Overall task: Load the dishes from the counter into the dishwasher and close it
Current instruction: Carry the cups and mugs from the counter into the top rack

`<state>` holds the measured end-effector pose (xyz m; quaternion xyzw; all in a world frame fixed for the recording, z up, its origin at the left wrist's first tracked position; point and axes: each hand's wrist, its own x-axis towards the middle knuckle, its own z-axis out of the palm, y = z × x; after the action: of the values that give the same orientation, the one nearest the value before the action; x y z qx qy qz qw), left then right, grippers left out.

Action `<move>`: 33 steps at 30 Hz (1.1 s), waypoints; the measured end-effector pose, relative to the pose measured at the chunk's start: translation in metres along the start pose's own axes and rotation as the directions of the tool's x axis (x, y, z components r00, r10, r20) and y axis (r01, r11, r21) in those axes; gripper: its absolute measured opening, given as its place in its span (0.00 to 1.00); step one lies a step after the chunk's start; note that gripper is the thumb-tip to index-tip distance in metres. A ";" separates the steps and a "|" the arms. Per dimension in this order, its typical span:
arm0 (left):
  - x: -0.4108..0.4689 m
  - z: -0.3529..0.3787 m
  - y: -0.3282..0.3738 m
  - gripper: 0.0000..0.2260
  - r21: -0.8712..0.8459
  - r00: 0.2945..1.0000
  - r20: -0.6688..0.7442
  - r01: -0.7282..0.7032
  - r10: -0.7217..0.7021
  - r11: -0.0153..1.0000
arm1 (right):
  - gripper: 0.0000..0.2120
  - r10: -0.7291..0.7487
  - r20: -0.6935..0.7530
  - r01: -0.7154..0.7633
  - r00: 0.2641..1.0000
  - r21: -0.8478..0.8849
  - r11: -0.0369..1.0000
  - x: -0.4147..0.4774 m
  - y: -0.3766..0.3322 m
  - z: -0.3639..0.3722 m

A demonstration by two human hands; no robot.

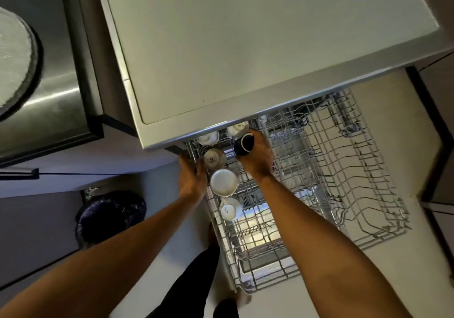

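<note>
Your right hand [258,160] curls its fingers round a dark blue cup [244,144] at the back left of the pulled-out upper rack [344,170]. Your left hand [192,174] grips the rack's left rim, beside a beige cup [214,158]. Four white cups [224,182] crowd the rack's left row, the counter [245,35] overhangs its back, and a dark bin bag [110,214] sits left of the rack

Dark mug [244,143] tilted above pulled-out wire rack [344,170], five pale cups [224,182] lined along its left side

The head camera looks steeply down from close above the counter [245,47] and pulled-out rack [368,170].
</note>
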<state>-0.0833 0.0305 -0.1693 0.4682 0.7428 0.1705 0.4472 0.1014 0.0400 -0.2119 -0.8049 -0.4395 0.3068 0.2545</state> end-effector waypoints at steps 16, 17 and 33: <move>0.005 0.012 -0.004 0.22 0.093 0.998 -0.066 -0.001 0.007 0.996 | 0.40 -0.005 0.117 0.031 0.993 -0.223 0.974 -0.005 0.005 0.006; 0.005 0.012 -0.004 0.21 0.095 0.998 -0.063 0.004 0.002 0.996 | 0.40 0.003 0.130 0.028 0.992 -0.232 0.972 -0.004 0.004 0.005; 0.006 0.007 -0.001 0.21 0.139 1.000 -0.008 0.009 -0.008 0.990 | 0.34 0.086 0.185 -0.059 0.979 -0.149 0.987 -0.004 -0.002 -0.013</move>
<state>-0.0791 0.0343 -0.1765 0.4944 0.7565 0.1180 0.4115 0.1080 0.0362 -0.2003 -0.8035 -0.4531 0.3593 0.1414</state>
